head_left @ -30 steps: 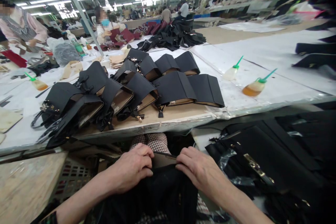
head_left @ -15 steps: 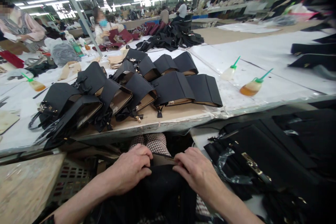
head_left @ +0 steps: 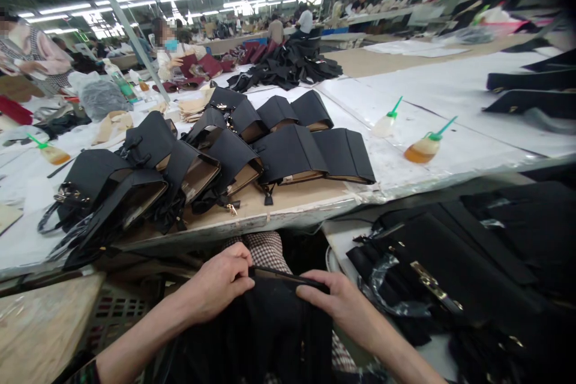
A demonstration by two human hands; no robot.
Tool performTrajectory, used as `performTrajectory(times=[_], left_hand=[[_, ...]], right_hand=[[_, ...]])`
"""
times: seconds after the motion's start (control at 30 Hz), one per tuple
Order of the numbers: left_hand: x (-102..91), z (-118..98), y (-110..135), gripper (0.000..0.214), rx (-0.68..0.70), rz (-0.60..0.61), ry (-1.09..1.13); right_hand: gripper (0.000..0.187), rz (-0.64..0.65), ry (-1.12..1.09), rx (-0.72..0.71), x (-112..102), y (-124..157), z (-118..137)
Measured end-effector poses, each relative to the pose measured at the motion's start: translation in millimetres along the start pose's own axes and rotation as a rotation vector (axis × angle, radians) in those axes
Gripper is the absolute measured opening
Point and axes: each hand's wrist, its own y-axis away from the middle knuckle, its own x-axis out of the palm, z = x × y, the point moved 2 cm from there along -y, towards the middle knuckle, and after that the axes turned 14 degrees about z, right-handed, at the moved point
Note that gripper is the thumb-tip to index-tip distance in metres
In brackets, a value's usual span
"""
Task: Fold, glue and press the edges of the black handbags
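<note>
A black bag piece (head_left: 279, 324) lies in my lap, below the table edge. My left hand (head_left: 215, 291) is closed on the left end of its top rim, fingers curled over the edge. My right hand (head_left: 342, 306) pinches the right end of the same rim, thumb along the top. The rim's tan lining shows between the two hands. A checked trouser leg (head_left: 265, 250) is visible just beyond the piece.
Several black bags with tan interiors (head_left: 216, 156) crowd the table (head_left: 396, 174) ahead. Two glue bottles with green nozzles (head_left: 423, 147) lie at the right. A heap of black bags with gold clasps (head_left: 450, 270) fills the lower right. Other people work at far tables.
Both hands have slid apart along the rim and lifted it, so more of the top edge shows between them. The view has tilted slightly down and right.
</note>
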Motion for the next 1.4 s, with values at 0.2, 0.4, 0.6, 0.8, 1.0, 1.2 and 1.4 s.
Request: performTrajectory(times=[0.2,0.4,0.6,0.8,1.0,1.2,1.4], left_hand=[[0.8,7,-7,0.028,0.037,-0.017,-0.088],[-0.1,11,-14,0.028,0.034,0.016,-0.117],[-1.7,13,-17,0.028,-0.026,0.028,-0.159],[-0.5,17,-19,0.027,-0.047,0.020,-0.170],[-1.0,17,-19,0.026,-0.052,0.006,-0.154],[-2.8,13,-17,0.026,-0.051,-0.013,-0.096],[-2.5,13,-11,0.024,-0.069,-0.034,-0.025]], right_hand=[[0.026,-0.032,-0.141,-0.019,3,4,-3],[0.029,-0.081,-0.137,-0.030,6,4,-8],[0.033,-0.100,-0.075,-0.044,8,6,-6],[0.033,-0.107,-0.051,-0.029,8,5,-6],[0.035,-0.087,-0.064,0.000,10,7,-6],[0.034,-0.063,-0.053,0.038,11,10,1],[0.032,0.092,0.077,0.068,1,3,23]])
